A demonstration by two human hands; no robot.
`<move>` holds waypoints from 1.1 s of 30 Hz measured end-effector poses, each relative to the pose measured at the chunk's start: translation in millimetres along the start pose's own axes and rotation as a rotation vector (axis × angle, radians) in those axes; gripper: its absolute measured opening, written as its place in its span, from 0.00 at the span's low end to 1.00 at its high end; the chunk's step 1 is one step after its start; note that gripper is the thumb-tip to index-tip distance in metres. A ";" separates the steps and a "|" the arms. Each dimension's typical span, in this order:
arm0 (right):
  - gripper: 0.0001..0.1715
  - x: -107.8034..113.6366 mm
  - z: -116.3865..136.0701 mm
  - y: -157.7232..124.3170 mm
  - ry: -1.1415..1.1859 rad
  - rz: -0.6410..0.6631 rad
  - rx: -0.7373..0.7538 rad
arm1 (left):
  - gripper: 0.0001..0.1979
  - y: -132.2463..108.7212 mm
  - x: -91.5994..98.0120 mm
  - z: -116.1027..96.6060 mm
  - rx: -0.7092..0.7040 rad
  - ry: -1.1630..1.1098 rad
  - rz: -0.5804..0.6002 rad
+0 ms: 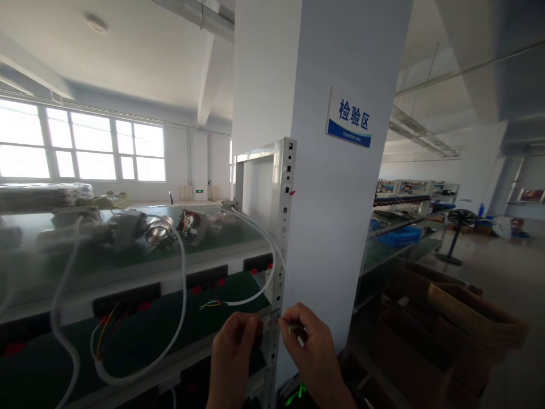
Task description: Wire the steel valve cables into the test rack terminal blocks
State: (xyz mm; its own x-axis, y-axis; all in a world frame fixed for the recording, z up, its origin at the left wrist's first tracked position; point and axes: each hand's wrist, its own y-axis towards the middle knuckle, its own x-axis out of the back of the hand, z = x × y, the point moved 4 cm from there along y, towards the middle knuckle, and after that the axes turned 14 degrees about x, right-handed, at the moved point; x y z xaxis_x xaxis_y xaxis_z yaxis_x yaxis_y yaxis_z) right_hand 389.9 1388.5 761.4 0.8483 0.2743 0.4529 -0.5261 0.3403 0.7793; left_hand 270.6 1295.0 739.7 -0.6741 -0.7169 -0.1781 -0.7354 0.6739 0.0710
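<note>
My left hand (pixel 233 355) is closed in a pinch in front of the rack's perforated upright; what its fingertips hold, if anything, is too small to make out. Just to the right, my right hand (pixel 313 352) pinches too, with a small pale greenish bit showing between its fingers, its kind unclear. A white cable (pixel 272 250) loops down from the rack's top shelf behind my hands. Its stripped end with thin coloured wires (pixel 209 305) lies to the left of my left hand, apart from it.
Motor-like metal units (pixel 159 230) with white cables stand on the green shelf (pixel 217 250). Black terminal strips (pixel 128 298) with red parts line its front edge. Behind the metal upright (pixel 284 199) rises a pillar (pixel 336 227) with a sign. Cardboard boxes (pixel 472 312) and a fan (pixel 460 221) stand right.
</note>
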 end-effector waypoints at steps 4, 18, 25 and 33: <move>0.07 -9.0 1.0 16.8 -0.331 0.116 0.209 | 0.13 -17.0 -3.6 -34.8 -0.172 0.024 -0.119; 0.09 -7.0 5.3 67.4 -0.187 -0.206 0.452 | 0.22 54.7 -33.2 -11.6 -0.168 -0.336 -0.013; 0.12 -3.2 6.7 70.2 -0.267 -0.175 0.496 | 0.18 66.5 -44.1 -33.7 -0.195 -0.469 -0.043; 0.12 -2.2 8.7 72.2 -0.257 -0.116 0.463 | 0.17 66.8 -43.1 -26.7 -0.205 -0.437 -0.052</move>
State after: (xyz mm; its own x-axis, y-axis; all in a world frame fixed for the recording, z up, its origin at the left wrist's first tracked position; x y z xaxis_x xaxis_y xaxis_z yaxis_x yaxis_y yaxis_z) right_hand 350.5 1404.6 820.4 0.9170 0.0101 0.3989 -0.3963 -0.0929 0.9134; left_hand 248.6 1366.2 778.4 -0.5763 -0.5769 -0.5788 -0.7953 0.5587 0.2351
